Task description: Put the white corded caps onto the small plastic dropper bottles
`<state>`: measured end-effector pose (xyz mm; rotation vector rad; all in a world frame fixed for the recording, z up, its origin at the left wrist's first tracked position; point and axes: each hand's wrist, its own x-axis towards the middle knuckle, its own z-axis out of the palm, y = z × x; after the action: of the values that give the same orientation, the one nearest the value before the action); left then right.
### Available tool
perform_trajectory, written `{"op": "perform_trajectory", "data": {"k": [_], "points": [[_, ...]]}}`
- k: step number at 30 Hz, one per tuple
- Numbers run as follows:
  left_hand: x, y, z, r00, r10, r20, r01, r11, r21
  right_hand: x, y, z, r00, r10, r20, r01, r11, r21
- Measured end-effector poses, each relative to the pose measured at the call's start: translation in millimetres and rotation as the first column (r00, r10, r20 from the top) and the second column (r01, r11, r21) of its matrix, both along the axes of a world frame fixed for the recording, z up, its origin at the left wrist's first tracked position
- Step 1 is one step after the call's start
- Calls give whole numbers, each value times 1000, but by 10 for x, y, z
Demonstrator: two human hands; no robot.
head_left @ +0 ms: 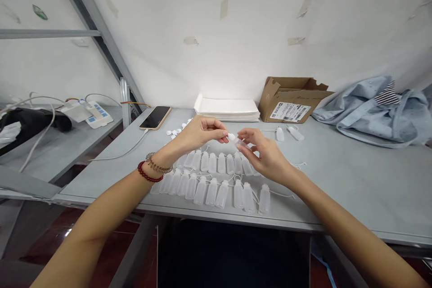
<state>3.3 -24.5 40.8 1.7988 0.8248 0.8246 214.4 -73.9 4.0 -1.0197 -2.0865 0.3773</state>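
While my right hand [267, 155] grips the bottle [240, 142] and my left hand [202, 132] pinches its cap [231, 137], I should keep both aligned, squeezing lightly.

Dark-screened phone [155, 117] with white cable [125, 155], open cardboard box [293, 100], crumpled light-blue fabric [367, 110] beside it

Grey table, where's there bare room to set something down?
Most room: the right side of the grey table, between the blue cloth and the right forearm. A smaller patch lies between the white cable and the left forearm. It's crowded between the forearms, with rows of bottles, and along the back, with phone, paper stack and box.
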Motion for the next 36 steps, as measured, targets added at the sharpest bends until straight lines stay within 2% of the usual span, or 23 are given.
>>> {"op": "perform_trajectory", "data": {"k": [11, 14, 17, 20, 22, 24, 27, 31, 36], "points": [[63, -51, -53, 995, -43, -90, 40, 999, -35, -48, 7, -74, 999, 6, -47, -6, 1000, 15], [52, -47, -61, 994, -60, -96, 64, 997, 39, -41, -3, -40, 994, 42, -99, -52, 994, -92], [16, -21, -57, 989, -99, -114, 116, 981, 154, -29, -19, 12, 975, 81, -205, -137, 952, -274], [-11, -7, -45, 972, -181, -147, 203, 967, 153, -33, -33, 41, 957, 107, -269, -200, 915, -350], [-12, -14, -32, 969, -195, -151, 213, 970, 115, -44, -39, 36, 962, 113, -249, -193, 925, -326], [-4, -31, -17, 980, -124, -156, 143, 983, 114, -57, -39, 16, 974, 106, -198, -158, 950, -268], [8, -57, 0, 970, -12, -243, 44, 991, 126, -72, -31, -27, 989, 78, -129, -100, 981, -168], [5, -62, 0, 940, -89, -330, 108, 993, 41, -81, -19, -75, 995, 58, -85, -62, 997, -46], [-24, -34, 1, 933, -168, -319, 194, 980, 48, -70, -8, -83, 998, 48, -43, -48, 999, -20]]}}
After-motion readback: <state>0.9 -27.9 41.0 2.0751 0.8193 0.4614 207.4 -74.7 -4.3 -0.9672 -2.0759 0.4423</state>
